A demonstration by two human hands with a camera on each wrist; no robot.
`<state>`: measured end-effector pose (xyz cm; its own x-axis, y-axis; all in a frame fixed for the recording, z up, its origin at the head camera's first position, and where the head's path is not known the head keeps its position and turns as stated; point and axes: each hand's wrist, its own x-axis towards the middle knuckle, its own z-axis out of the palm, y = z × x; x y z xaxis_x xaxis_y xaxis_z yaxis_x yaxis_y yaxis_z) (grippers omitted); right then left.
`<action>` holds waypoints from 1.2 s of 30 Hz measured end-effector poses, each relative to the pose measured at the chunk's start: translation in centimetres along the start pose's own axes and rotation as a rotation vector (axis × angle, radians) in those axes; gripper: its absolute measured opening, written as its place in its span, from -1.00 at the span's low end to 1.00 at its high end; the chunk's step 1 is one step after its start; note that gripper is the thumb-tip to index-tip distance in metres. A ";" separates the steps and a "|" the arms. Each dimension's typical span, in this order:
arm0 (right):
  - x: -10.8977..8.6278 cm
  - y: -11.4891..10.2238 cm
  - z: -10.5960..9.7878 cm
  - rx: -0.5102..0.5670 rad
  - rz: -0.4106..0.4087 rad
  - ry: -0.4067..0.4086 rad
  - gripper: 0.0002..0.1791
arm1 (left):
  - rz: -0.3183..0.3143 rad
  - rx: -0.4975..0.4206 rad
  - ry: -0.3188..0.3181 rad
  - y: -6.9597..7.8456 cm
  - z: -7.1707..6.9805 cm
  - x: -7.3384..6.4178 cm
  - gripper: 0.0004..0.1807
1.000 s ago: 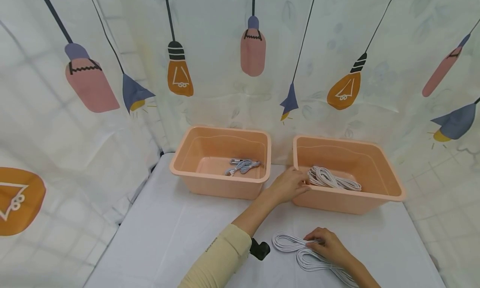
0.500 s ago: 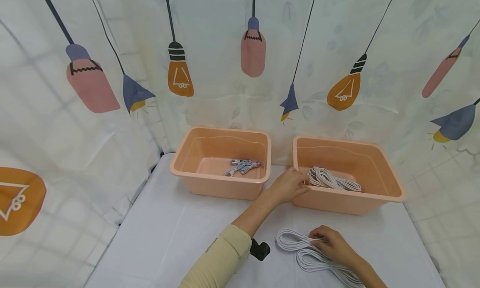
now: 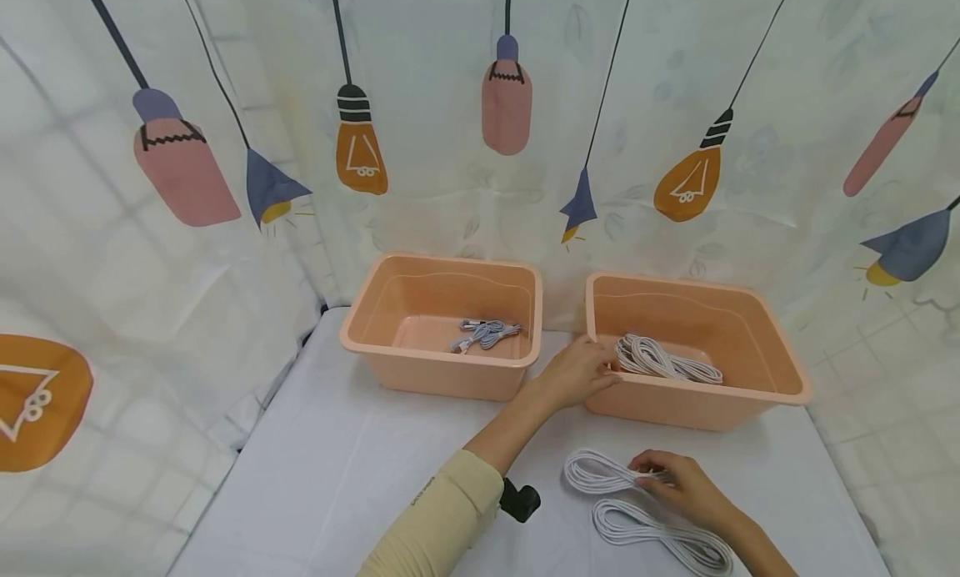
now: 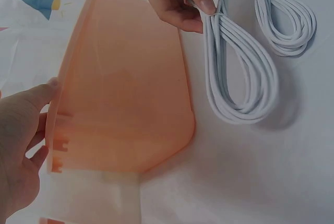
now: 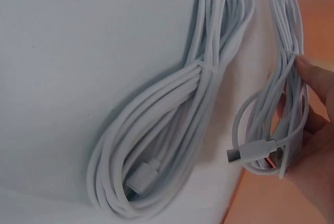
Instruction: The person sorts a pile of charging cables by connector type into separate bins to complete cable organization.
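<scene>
My left hand [image 3: 576, 372] pinches the rim of the right peach plastic bin [image 3: 675, 406] at its near-left corner, thumb on one side and fingers on the other. My right hand [image 3: 681, 487] grips a white coiled charging cable [image 3: 596, 474] at its tied middle. In the left wrist view this cable [image 4: 211, 67] hangs over the table, its loop down. The right wrist view shows its metal-tipped plug [image 5: 250, 152] by the palm. A second white coiled cable [image 3: 686, 548] lies on the table just below my right hand. White coiled cable [image 3: 656, 356] also lies inside the right bin.
A left peach bin [image 3: 442, 377] stands beside the right one, with a small grey-blue cable bundle [image 3: 491, 333] inside. Both bins back onto a lamp-print curtain [image 3: 465, 210]. A black wrist-camera piece [image 3: 520, 500] sticks out from the left sleeve. White cloth covers the table [image 3: 315, 477].
My right hand has drawn the held cable up and rightward, apart from the second coil, which now shows more fully on the table. The left hand has stayed on the bin rim.
</scene>
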<state>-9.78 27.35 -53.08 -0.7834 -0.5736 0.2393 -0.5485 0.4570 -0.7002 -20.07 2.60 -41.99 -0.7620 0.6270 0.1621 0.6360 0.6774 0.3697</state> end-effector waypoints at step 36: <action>0.4 -3.9 -10.2 -0.177 -0.073 0.059 -0.71 | 0.014 -0.017 0.007 -0.1 0.1 0.1 -0.82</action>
<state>-10.94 32.35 -43.40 -0.7524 -0.5711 0.3282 -0.6435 0.5306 -0.5517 -20.15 2.61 -42.07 -0.7538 0.6336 0.1742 0.6447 0.6618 0.3826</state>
